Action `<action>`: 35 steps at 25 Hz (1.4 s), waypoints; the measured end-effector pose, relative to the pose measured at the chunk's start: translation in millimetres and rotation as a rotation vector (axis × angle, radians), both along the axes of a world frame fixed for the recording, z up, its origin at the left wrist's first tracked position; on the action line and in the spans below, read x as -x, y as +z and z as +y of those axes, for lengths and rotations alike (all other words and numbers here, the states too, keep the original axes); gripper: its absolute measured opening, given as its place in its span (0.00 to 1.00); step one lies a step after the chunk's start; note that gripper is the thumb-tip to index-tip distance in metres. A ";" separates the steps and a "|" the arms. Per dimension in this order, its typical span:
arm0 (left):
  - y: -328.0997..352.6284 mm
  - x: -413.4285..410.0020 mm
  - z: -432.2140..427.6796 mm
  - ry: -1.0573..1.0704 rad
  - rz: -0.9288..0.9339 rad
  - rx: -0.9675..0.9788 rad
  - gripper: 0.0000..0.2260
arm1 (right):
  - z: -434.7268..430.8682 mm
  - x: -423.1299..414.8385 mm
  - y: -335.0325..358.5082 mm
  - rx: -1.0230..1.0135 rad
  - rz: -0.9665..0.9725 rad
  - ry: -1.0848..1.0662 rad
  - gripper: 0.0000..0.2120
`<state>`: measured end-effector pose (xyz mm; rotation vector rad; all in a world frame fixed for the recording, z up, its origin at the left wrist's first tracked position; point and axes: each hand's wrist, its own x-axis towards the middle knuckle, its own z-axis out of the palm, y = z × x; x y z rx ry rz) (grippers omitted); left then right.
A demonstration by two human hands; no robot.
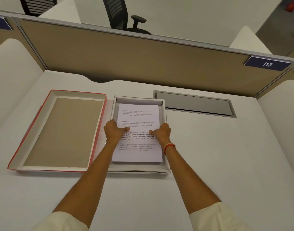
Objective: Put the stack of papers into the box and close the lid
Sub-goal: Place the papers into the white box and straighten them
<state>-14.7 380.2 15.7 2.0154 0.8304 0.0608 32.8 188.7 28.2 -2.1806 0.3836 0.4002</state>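
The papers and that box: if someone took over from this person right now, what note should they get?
Left hand: grips the left edge of the stack of papers, thumb on top.
Right hand: grips the right edge likewise.
The stack sits inside the open white box on the desk.
The red-edged lid lies upside down left of the box.
Left to do: let go, put the lid on.

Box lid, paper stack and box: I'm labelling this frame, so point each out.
box lid (59,132): head view, tan inner panel.
paper stack (138,154): head view, lower part of top sheet.
box (139,99): head view, far inner wall.
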 end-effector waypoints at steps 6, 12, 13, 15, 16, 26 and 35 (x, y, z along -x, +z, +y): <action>0.6 1.7 0.9 -0.008 0.001 0.089 0.22 | 1.4 -1.7 0.9 -0.058 0.045 -0.029 0.17; 0.1 1.6 -0.6 0.029 0.024 0.130 0.25 | 2.2 0.1 -0.9 -0.061 0.025 -0.011 0.17; 0.6 1.9 -1.0 0.028 0.022 0.133 0.25 | 2.6 0.4 -0.5 -0.053 0.021 -0.006 0.18; 3.3 2.3 -1.2 0.007 0.033 0.126 0.26 | 2.9 1.2 0.5 -0.025 0.010 0.016 0.16; 6.0 2.5 -1.3 -0.022 0.054 0.102 0.26 | 2.6 1.2 0.5 -0.011 0.008 0.033 0.16; 61.0 68.6 -46.2 0.080 0.274 1.120 0.19 | 12.1 -53.0 29.4 -0.024 -0.260 0.233 0.20; 34.3 81.1 -70.9 0.399 0.275 1.513 0.15 | 36.9 -134.1 22.8 0.212 -0.274 0.737 0.14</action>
